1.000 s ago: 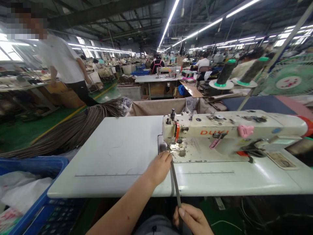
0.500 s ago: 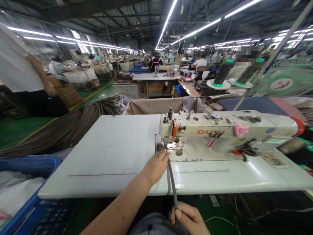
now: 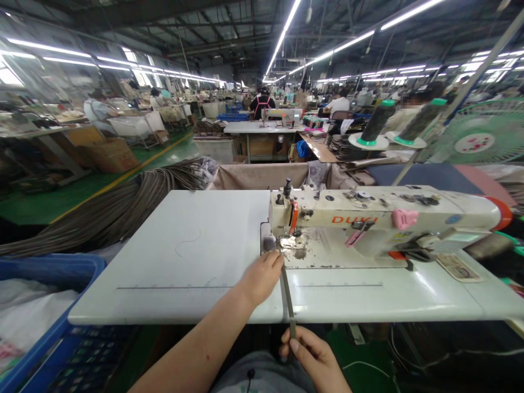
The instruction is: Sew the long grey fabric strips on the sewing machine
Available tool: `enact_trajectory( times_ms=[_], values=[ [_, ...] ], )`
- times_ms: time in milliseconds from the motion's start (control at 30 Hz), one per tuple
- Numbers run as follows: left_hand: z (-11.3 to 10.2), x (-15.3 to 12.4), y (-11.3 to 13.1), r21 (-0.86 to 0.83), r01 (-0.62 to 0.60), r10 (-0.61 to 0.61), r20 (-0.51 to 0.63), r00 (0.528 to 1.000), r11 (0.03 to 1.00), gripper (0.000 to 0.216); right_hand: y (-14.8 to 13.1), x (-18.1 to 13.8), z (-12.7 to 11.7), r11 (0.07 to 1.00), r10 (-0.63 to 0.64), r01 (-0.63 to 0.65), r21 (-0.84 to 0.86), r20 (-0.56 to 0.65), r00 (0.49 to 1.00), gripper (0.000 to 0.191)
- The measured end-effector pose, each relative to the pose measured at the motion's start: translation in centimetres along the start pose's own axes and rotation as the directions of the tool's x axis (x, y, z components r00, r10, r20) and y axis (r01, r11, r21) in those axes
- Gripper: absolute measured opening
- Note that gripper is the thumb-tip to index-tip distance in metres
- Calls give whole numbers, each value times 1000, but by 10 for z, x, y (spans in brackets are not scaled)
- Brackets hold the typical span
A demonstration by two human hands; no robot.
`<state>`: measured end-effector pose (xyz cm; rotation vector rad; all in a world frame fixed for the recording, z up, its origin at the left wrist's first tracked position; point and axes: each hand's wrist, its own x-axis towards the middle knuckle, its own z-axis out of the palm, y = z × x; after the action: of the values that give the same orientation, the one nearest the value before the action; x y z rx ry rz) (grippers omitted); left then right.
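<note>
A narrow grey-brown strip [image 3: 289,295] runs from the needle area of the sewing machine [image 3: 352,218] down over the table's front edge. My left hand [image 3: 264,275] rests on the table close to the presser foot [image 3: 290,241], its fingers closed on the strip's upper part. The fingertips are partly hidden from me. Below the table edge, my right hand [image 3: 309,352] pinches the strip between thumb and fingers. Between the two hands the strip looks fairly straight.
The white sewing table [image 3: 196,234] carries a printed ruler line. Left of it stands a blue crate [image 3: 49,267] with white material. A bundle of long strips [image 3: 135,202] lies behind it. Thread cones [image 3: 375,123] and a green fan [image 3: 475,139] stand at right.
My right hand has moved slightly up along with the strip, nearer the table edge. The left hand stays by the presser foot. A person at the far left has gone out of view.
</note>
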<state>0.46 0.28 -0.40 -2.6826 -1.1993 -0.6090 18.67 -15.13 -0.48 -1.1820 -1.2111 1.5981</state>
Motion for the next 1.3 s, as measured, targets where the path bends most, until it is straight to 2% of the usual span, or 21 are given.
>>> enact_trajectory(
  times_ms=[267, 667, 900, 1100, 1300],
  values=[
    [0, 0, 0, -4, -13, 13, 13, 1000, 1000, 26, -10, -3, -1, 995, -44, 49, -83, 57, 997, 50],
    [4, -2, -2, -16, -10, 10, 2, 1000, 1000, 25, 12, 1, -6, 991, -75, 83, -101, 80, 994, 53],
    [4, -3, -3, 1, -12, 12, -3, 1000, 1000, 26, 5, -1, -5, 988, -83, 90, -123, 67, 994, 55],
    [7, -2, -5, 46, -59, 57, 46, 997, 997, 29, -2, -2, -5, 989, -61, 71, -127, 77, 995, 55],
    [8, 1, -4, 51, -53, 51, 38, 998, 997, 28, 15, 1, -7, 985, -110, 120, -120, 85, 990, 55]
  ],
)
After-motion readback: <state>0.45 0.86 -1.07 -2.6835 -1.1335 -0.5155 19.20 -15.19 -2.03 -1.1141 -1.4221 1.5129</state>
